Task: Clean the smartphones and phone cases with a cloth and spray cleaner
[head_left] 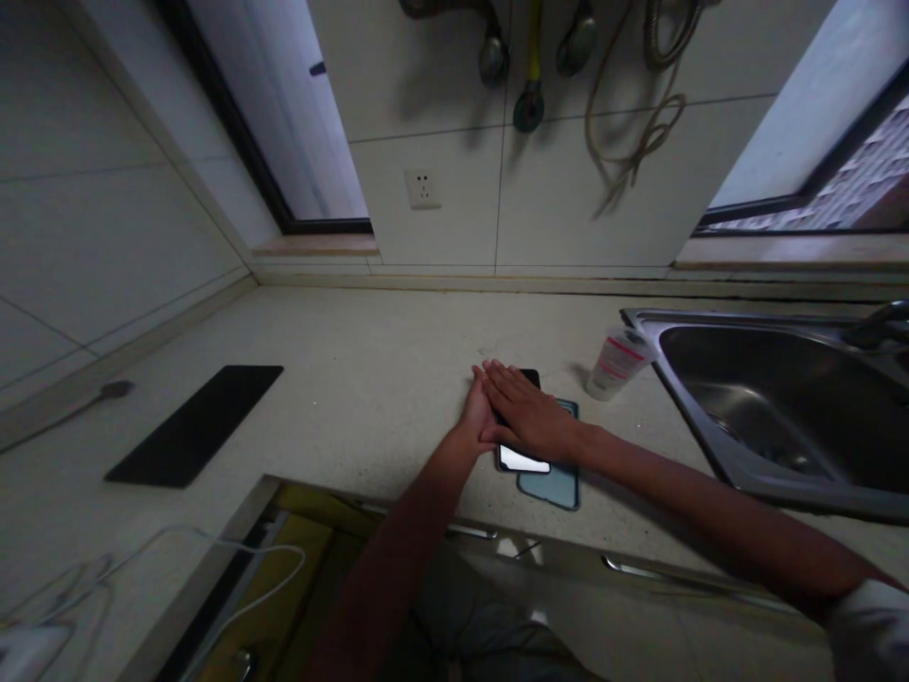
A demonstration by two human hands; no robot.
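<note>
My right hand (536, 417) lies flat across a smartphone (524, 461), fingers stretched towards the upper left. Beneath this hand most of the phone is hidden; its black top end and a bright white strip of screen show. Against the phone's left side is my left hand (475, 414), its visible fingers stretched forward and touching the right hand's fingertips. The rest of its fingers are covered. A teal phone case (558, 486) lies on the counter, partly under the phone and my right hand. Neither hand visibly grips anything.
On the pale countertop (355, 379), a clear plastic cup (616, 365) stands tilted-looking by the steel sink (753, 398). A black flat panel (199, 426) lies at left. A white cable (241, 545) hangs over an open yellow drawer (298, 549). A socket (423, 189) is on the wall.
</note>
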